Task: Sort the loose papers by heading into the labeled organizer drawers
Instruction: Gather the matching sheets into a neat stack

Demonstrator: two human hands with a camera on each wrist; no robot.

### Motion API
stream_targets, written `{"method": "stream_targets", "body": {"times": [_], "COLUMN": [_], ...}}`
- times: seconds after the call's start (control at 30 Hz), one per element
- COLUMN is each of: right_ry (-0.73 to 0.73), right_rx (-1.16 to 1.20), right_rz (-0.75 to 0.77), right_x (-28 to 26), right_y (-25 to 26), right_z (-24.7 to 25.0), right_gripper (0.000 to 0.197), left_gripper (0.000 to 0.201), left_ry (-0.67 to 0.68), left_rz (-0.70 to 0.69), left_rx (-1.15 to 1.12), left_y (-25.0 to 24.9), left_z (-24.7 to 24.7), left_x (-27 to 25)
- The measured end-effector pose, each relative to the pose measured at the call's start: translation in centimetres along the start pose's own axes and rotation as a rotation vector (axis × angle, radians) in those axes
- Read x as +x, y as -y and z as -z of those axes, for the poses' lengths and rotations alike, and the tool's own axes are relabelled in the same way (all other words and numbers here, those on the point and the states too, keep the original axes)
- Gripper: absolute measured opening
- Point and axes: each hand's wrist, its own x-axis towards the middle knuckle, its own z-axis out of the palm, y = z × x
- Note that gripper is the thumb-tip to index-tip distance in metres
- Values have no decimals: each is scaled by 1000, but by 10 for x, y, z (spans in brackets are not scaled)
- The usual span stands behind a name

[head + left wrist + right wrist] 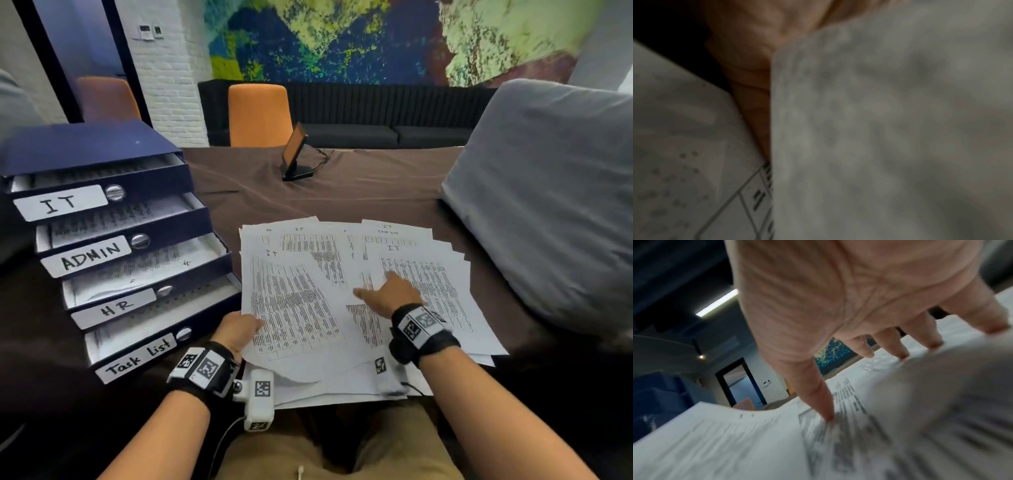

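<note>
Several loose printed papers [329, 308] lie fanned out on the brown tablecloth; the headings I can read say "IT" and "Task list". My left hand [239, 330] pinches the lower left edge of an IT-headed sheet [291, 301], thumb on top. In the left wrist view, that sheet [879, 129] covers most of the hand [748, 48]. My right hand [387, 293] rests on the papers with fingers spread and straight; its fingertips [828, 417] press the sheets [735, 443]. At left stands the dark blue organizer [102, 150], its drawers IT [61, 202], ADMIN [90, 255], HR [114, 308] and Task list [137, 356] pulled out, with paper inside.
A grey cushion [548, 205] sits at the right edge of the table. A small screen on a stand [294, 154] with a cable stands at the back. An orange chair [258, 113] and a dark sofa [376, 133] are behind the table [342, 192].
</note>
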Motion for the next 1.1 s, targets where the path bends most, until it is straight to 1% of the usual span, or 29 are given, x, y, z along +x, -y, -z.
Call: {"method": "stream_targets", "body": {"times": [0.03, 0.07, 0.1, 0.13, 0.2, 0.27, 0.3, 0.37, 0.5, 0.67, 0.77, 0.8, 0.87, 0.93, 1.0, 1.03, 1.07, 1.1], "right_ry": [68, 118, 126, 98, 15, -49, -76, -127, -201, -119, -33, 16, 123, 213, 199, 142, 54, -28], "right_rx": [-98, -167, -217, -261, -338, -382, -409, -450, -425, -420, -364, -330, -218, -26, 190, 268, 322, 325], "right_rz": [-63, -95, -103, -93, -47, 30, 56, 65, 129, 355, 503, 561, 631, 595, 527, 460, 391, 320], "right_x": [10, 13, 14, 13, 6, -2, -5, -14, -34, -70, -89, -94, -101, -101, -86, -72, -55, -36], "right_y": [-6, -11, -16, -20, -25, -25, -24, -20, -4, 30, 44, 46, 49, 53, 57, 58, 57, 53], "right_z": [-3, -7, -13, -18, -22, -19, -16, -9, -8, -49, -74, -79, -84, -77, -58, -46, -33, -21], "right_gripper": [99, 102, 98, 92, 72, 43, 31, 22, 20, 31, 29, 32, 42, 54, 54, 50, 46, 40], "left_gripper": [26, 26, 27, 27, 27, 29, 29, 29, 26, 29, 37, 35, 23, 14, 13, 15, 18, 19], "left_ry": [3, 6, 10, 16, 14, 18, 20, 27, 20, 22, 35, 46, 54, 12, -38, -45, -39, -33], "left_rz": [-3, -11, -23, -33, -47, -54, -58, -65, -77, -92, -62, -64, -84, -131, -153, -152, -144, -134], "left_rx": [-3, 2, 6, 8, 8, 11, 10, 0, -38, -148, -156, -152, -154, -110, -50, -29, -18, -16], "left_y": [1, 0, 0, -1, -2, -2, -1, -1, -3, -7, -10, -10, -9, -7, -4, -3, -2, -3], "left_z": [0, -1, -2, -3, -4, -5, -5, -5, -8, -12, -12, -12, -14, -15, -15, -14, -13, -13], "left_x": [0, 0, -1, -2, -3, -7, -8, -12, -16, -27, -33, -35, -36, -36, -33, -30, -29, -28]}}
